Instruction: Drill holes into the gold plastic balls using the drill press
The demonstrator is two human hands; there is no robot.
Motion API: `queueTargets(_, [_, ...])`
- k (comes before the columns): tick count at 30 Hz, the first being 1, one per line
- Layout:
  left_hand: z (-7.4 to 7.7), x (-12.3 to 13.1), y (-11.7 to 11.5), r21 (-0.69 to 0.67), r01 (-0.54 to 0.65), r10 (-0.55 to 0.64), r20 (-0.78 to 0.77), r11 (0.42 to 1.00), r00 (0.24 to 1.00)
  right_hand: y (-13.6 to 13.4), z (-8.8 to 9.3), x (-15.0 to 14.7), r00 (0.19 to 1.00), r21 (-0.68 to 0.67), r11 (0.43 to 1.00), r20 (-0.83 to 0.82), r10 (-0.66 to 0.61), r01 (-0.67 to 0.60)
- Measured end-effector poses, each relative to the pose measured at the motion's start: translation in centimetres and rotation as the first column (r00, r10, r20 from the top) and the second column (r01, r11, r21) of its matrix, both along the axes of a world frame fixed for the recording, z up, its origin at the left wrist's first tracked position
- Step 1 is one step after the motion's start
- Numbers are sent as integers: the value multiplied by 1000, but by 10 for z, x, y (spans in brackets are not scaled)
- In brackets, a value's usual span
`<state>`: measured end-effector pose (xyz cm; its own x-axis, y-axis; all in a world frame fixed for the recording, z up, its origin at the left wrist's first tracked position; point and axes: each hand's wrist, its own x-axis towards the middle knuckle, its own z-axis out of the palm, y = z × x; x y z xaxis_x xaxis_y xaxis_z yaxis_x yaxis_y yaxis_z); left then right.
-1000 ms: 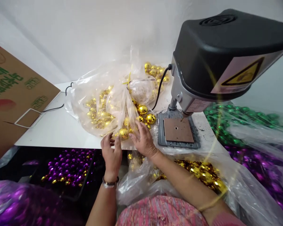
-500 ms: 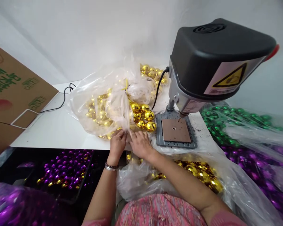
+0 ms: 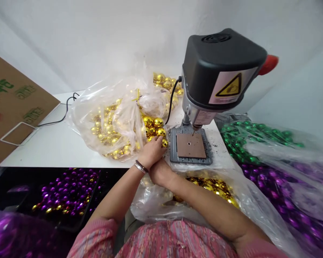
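Note:
A clear plastic bag (image 3: 107, 107) full of shiny gold balls (image 3: 152, 123) lies on the white table (image 3: 56, 148). My left hand (image 3: 150, 152) reaches across to the bag's open mouth, its fingers curled over a gold ball (image 3: 164, 142) at the table's front edge. My right hand (image 3: 158, 172) sits just below it, tucked under the left wrist, with its fingers hidden. A small bench drill press (image 3: 218, 75) stands right of the hands, its brown base plate (image 3: 191, 145) bare.
A second bag of gold balls (image 3: 212, 186) lies in my lap. Green balls (image 3: 247, 136) and purple balls (image 3: 280, 186) in plastic fill the right side. More purple balls (image 3: 67, 190) sit under the table. A cardboard box (image 3: 16, 104) and a black cable (image 3: 56, 120) are on the left.
My left hand has moved right, crossing over the right wrist onto the gold balls beside the drill base. My right hand has drawn back beneath it. The camera has pulled back.

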<state>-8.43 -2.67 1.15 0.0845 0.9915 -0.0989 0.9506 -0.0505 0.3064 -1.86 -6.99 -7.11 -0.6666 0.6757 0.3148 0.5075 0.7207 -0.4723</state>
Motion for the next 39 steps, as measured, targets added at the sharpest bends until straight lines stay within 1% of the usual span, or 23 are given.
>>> queueTargets(3, [-6, -2, 1, 0, -9, 9, 32, 1000, 999, -2, 11, 20, 996, -48, 995, 35, 86, -84])
queueTargets(5, [-7, -7, 0, 27, -32, 28, 134, 999, 991, -5, 23, 38, 994, -72, 992, 22, 103, -102])
queueTargets(6, [-7, -11, -1, 33, -56, 47, 220, 998, 974, -9, 29, 47, 995, -82, 992, 9, 97, -96])
queueTargets(7, [-6, -14, -2, 29, -86, 72, 324, 996, 943, -13, 36, 57, 996, -91, 992, -5, 86, -86])
queueTargets(9, [-5, -20, -5, -8, -145, 128, 524, 989, 842, -25, 46, 76, 997, -110, 991, -33, 73, -77])
queueTargets(10, [-4, -22, -7, -28, -164, 148, 594, 986, 791, -33, 48, 83, 994, -119, 988, -48, 94, -99])
queueTargets(11, [-2, -23, -9, -43, -178, 163, 642, 983, 749, -41, 49, 89, 988, -127, 980, -58, 145, -152])
queueTargets(12, [-1, -23, -11, -53, -187, 174, 676, 981, 716, -49, 48, 93, 973, -138, 964, -50, 224, -228])
queueTargets(13, [0, -21, -13, -64, -192, 181, 704, 979, 687, -58, 45, 95, 949, -160, 936, -16, 314, -313])
queueTargets(14, [2, -18, -14, -79, -184, 182, 729, 980, 660, -65, 40, 95, 917, -193, 904, 39, 396, -382])
queueTargets(15, [3, -15, -14, -91, -160, 174, 750, 983, 638, -72, 34, 93, 883, -235, 874, 107, 458, -425])
queueTargets(16, [4, -10, -13, -96, -120, 150, 767, 988, 624, -78, 27, 91, 853, -283, 857, 181, 489, -431])
queueTargets(17, [5, -5, -12, -89, -67, 111, 773, 994, 624, -82, 19, 88, 841, -312, 855, 228, 490, -413])
queueTargets(18, [6, 1, -10, -72, -8, 61, 766, 997, 640, -85, 12, 85, 839, -330, 860, 257, 479, -390])
queueTargets(20, [5, 14, -4, -39, 76, -26, 713, 996, 701, -87, 1, 81, 853, -339, 873, 269, 447, -351])
queueTargets(21, [4, 20, 0, -32, 91, -45, 677, 995, 735, -87, -3, 81, 861, -340, 879, 267, 432, -336])
queueTargets(23, [0, 33, 7, -36, 79, -41, 611, 996, 791, -88, -9, 82, 877, -341, 887, 259, 406, -310])
queueTargets(24, [-3, 38, 11, -40, 62, -26, 595, 997, 803, -88, -10, 84, 883, -343, 890, 254, 395, -300])
queueTargets(27, [-12, 48, 21, -40, 16, 11, 594, 999, 804, -89, -15, 90, 896, -350, 892, 233, 379, -286])
queueTargets(30, [-16, 53, 28, -15, -8, 15, 578, 1000, 816, -89, -20, 95, 905, -353, 890, 202, 374, -288])
queueTargets(33, [-14, 57, 31, 0, -13, 11, 545, 1000, 838, -89, -23, 97, 914, -359, 889, 176, 365, -286])
queueTargets(36, [-9, 64, 33, 0, -6, 5, 498, 1000, 867, -88, -25, 99, 919, -374, 882, 153, 362, -285])
queueTargets(39, [-4, 71, 35, 27, 27, -37, 455, 999, 890, -87, -25, 101, 921, -397, 874, 143, 361, -281])
